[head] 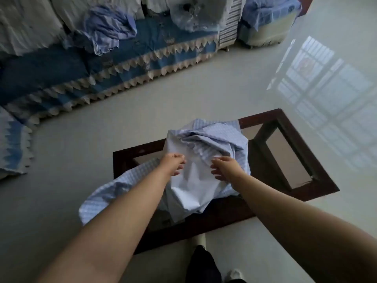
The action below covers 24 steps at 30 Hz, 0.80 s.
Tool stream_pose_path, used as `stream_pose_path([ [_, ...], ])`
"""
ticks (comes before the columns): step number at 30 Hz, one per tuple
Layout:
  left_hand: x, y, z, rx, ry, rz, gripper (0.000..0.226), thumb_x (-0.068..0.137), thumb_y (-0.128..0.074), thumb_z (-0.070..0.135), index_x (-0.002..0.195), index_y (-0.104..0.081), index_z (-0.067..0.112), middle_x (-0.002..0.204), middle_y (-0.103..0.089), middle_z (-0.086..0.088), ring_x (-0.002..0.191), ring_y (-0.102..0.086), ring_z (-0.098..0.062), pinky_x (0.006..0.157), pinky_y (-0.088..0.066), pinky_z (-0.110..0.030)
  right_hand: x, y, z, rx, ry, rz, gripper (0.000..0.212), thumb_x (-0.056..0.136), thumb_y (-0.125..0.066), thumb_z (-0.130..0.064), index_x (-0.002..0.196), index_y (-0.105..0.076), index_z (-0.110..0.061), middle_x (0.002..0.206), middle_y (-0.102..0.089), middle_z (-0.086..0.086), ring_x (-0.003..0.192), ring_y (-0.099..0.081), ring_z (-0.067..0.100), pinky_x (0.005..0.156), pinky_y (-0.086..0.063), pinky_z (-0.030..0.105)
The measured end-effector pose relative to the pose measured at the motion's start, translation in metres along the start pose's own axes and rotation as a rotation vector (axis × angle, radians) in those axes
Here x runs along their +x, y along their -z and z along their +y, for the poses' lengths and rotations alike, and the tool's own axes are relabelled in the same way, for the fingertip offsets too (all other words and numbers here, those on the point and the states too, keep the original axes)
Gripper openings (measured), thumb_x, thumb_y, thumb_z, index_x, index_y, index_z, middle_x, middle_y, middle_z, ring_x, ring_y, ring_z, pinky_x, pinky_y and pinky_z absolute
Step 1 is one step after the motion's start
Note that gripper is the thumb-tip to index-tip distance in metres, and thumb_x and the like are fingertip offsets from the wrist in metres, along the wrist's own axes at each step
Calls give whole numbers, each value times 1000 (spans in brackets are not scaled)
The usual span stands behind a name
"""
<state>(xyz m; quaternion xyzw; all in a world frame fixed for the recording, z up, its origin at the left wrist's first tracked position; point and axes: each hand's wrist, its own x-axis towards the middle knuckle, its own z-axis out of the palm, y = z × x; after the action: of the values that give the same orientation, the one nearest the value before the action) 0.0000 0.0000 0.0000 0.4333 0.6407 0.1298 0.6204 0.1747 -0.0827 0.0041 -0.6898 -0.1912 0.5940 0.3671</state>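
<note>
A crumpled pale blue checked cloth (206, 144) lies heaped on a low dark wooden table with a glass top (302, 193). Part of the cloth hangs over the table's left front edge. My left hand (173, 163) grips the cloth's white inner side with curled fingers. My right hand (224, 167) pinches the same fabric a little to the right. Both forearms reach in from the bottom of the view.
A sofa with a blue cover and a cream zigzag trim (114, 64) runs along the upper left, with another blue cloth (108, 27) and white cushions on it. A glossy pale floor (306, 78) surrounds the table. My feet (204, 260) stand at the table's front edge.
</note>
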Motion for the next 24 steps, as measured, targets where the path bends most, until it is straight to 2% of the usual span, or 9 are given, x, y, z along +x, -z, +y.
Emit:
stream_pose_path([
  [4,61,5,-13,-100,138,95,13,94,-52,13,82,-49,18,77,-55,-3,59,-47,-12,51,-34,-22,50,-13,5,4,-79,72,14,92,-55,-19,78,-56,-21,75,-60,1,63,-58,15,60,-46,26],
  [7,105,5,-14,-82,196,146,9,92,-56,19,92,-49,15,83,-55,-6,64,-52,-17,56,-42,-26,85,-20,14,1,-121,113,15,91,-54,-18,77,-56,-20,74,-60,1,62,-58,14,58,-46,24],
  [9,136,5,-16,7,186,179,31,90,-60,24,115,-50,8,109,-58,-13,92,-61,-30,81,-53,-37,104,-22,21,-17,-156,124,16,90,-55,-18,75,-56,-19,73,-60,1,61,-59,14,57,-45,24],
  [11,165,8,-18,145,181,266,61,85,-66,30,136,-39,8,135,-48,-16,120,-51,-35,100,-45,-45,122,-21,31,-42,-189,141,15,89,-56,-19,74,-56,-19,74,-61,1,62,-59,15,58,-45,24],
  [14,196,17,-20,358,158,373,93,79,-69,43,148,-18,7,153,-24,-19,139,-30,-34,112,-30,-41,142,-20,41,-45,-227,176,13,89,-57,-20,76,-57,-18,77,-63,2,65,-61,16,60,-48,26],
  [17,223,24,-28,285,200,300,108,78,-71,44,150,3,10,158,-10,-15,141,-25,-34,112,-28,-42,154,-23,50,-18,-249,203,11,89,-57,-21,79,-58,-18,82,-65,4,70,-63,18,63,-50,29],
  [19,234,28,-36,172,231,248,105,80,-72,39,151,1,11,156,-20,-14,138,-32,-34,107,-34,-42,159,-28,53,0,-256,201,8,89,-57,-22,82,-59,-19,84,-66,5,71,-64,18,64,-51,30],
  [21,239,32,-44,213,200,222,83,81,-71,34,146,-26,9,146,-40,-16,129,-44,-34,102,-40,-41,161,-34,54,-15,-249,189,5,89,-58,-23,85,-57,-20,88,-66,5,73,-64,18,65,-51,30],
  [24,233,36,-53,386,114,183,34,86,-64,24,114,-62,4,115,-65,-17,104,-60,-32,84,-46,-34,163,-41,52,-78,-202,197,3,88,-59,-22,89,-56,-22,96,-65,6,75,-62,15,63,-49,27],
])
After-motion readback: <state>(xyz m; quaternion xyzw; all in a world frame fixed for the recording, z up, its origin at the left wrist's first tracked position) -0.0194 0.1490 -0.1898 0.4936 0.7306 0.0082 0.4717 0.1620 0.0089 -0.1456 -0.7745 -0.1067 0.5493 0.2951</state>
